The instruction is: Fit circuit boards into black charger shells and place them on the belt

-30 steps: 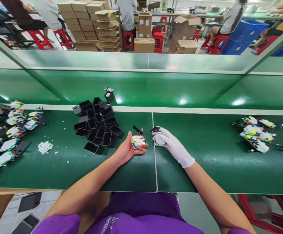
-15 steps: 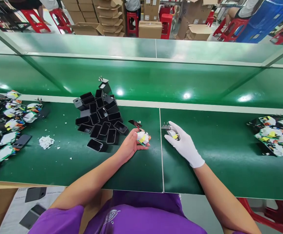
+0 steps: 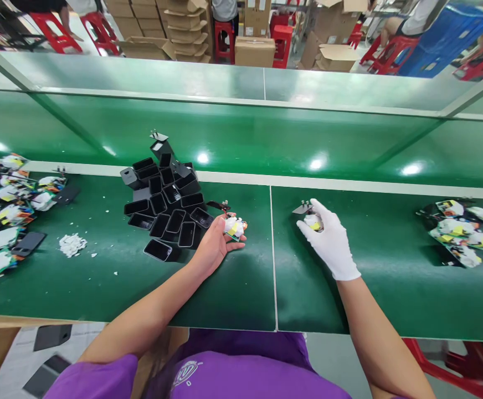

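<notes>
My bare left hand (image 3: 215,244) is closed round a charger circuit board (image 3: 235,228) with white filler and yellow tape. A black plug plate with pins (image 3: 224,206) juts out beyond its fingers. In a white glove, my right hand (image 3: 330,241) grips a second charger circuit board (image 3: 313,222), partly hidden by the fingers. From that one a dark plug plate (image 3: 302,208) sticks out to the left, pins up. Beside my left hand lies a heap of open black charger housings (image 3: 176,220).
Charger boards (image 3: 6,216) are piled at the far left, and a smaller pile of boards (image 3: 460,233) sits at the right. White scraps (image 3: 72,244) lie on the green bench (image 3: 241,299). A raised shelf (image 3: 225,80) runs along the back.
My right hand has moved right with its board, away from the bench seam. My left hand, still holding its board, has shifted slightly left. The view has shifted a little.
</notes>
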Available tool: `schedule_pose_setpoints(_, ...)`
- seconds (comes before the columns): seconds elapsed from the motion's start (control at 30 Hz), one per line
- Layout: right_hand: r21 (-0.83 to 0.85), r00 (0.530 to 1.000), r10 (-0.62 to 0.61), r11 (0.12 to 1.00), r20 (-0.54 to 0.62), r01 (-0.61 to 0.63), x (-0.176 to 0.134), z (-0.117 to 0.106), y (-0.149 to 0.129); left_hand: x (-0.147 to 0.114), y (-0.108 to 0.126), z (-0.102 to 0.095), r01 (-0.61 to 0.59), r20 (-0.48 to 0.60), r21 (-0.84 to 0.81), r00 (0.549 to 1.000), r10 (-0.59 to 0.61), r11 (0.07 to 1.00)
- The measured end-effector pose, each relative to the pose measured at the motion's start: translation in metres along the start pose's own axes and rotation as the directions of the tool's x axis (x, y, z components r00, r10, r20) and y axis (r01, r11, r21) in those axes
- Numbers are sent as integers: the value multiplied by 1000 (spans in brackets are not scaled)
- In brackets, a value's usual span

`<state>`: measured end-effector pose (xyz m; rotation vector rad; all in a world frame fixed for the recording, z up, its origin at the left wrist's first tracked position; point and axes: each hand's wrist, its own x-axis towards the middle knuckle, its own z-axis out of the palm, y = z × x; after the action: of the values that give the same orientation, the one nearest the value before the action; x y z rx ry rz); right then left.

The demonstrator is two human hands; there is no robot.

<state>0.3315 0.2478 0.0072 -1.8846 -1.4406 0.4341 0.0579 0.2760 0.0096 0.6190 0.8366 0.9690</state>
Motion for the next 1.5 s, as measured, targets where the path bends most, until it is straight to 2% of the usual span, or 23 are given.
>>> schedule_pose_setpoints(0.1, -93, 997, 46, 994, -64, -52, 10, -10, 14, 0, 0, -2, 21, 26, -8, 999, -21, 1000)
schedule_pose_setpoints(0.17, -122, 998, 30, 992, -53, -36, 14, -11, 20, 0, 0, -2, 38, 44, -1, 998, -38, 999)
schedule_pose_setpoints(0.33, -118, 991, -47, 991, 126, 62, 14, -3, 23, -2, -2, -2, 57, 77, 18, 995, -58, 998)
schedule_pose_setpoints(0.43, -94, 974, -17, 995, 224, 39, 13, -11, 18, -4, -4, -2, 66, 133, 2, 989, -66, 998)
schedule_pose_setpoints(0.5, -63, 971, 6, 998, 240, 9, 13, -20, 14, -5, -5, -2, 74, 180, -8, 981, -71, 997)
schedule_pose_setpoints(0.53, -37, 977, 16, 999, 212, -9, 12, -23, 11, -5, -5, -2, 78, 202, -12, 977, -74, 997)
schedule_pose_setpoints(0.6, 36, 996, 15, 999, 84, -18, 11, -28, 6, -6, -5, -2, 90, 240, -25, 967, -81, 996)
schedule_pose_setpoints(0.67, 124, 997, -13, 992, -71, 22, 7, -26, -2, -6, -4, -1, 116, 275, -44, 956, -99, 992)
schedule_pose_setpoints(0.73, 207, 991, -45, 976, -128, 71, -1, -20, -14, -7, -4, -1, 138, 307, -57, 945, -114, 989)
schedule_pose_setpoints(0.77, 235, 993, -65, 968, -101, 88, -5, -17, -21, -7, -4, -2, 144, 319, -53, 940, -120, 988)
schedule_pose_setpoints(0.83, 274, 988, -134, 956, 80, 108, -14, -9, -38, -7, -5, -3, 134, 334, -17, 935, -121, 991)
schedule_pose_setpoints(0.87, 294, 964, -173, 950, 204, 108, -18, -6, -47, -7, -7, -4, 121, 344, 15, 932, -119, 993)
schedule_pose_setpoints(0.93, 361, 869, -223, 931, 443, 55, -23, 1, -62, -9, -10, -5, 70, 372, 88, 923, -98, 994)
schedule_pose_setpoints(1.0, 453, 756, -239, 888, 609, -84, -26, 8, -71, -11, -12, -6, 2, 433, 148, 899, -67, 989)
schedule_pose_setpoints(1.07, 505, 698, -220, 831, 681, -231, -27, 15, -74, -12, -12, -6, -33, 513, 186, 856, -68, 982)
schedule_pose_setpoints(1.13, 548, 701, -181, 763, 690, -343, -28, 21, -73, -12, -10, -7, -40, 550, 183, 833, -68, 982)
schedule_pose_setpoints(1.23, 625, 711, -161, 633, 684, -457, -32, 30, -73, -9, -9, -7, -62, 505, 132, 863, -13, 989)
schedule_pose_setpoints(1.37, 714, 708, -220, 448, 671, -538, -39, 42, -81, -6, -7, -9, -60, 452, 143, 892, -11, 988)
schedule_pose_setpoints(1.5, 735, 696, -247, 312, 674, -602, -44, 52, -84, -7, -3, -8, -14, 454, 163, 889, -62, 986)
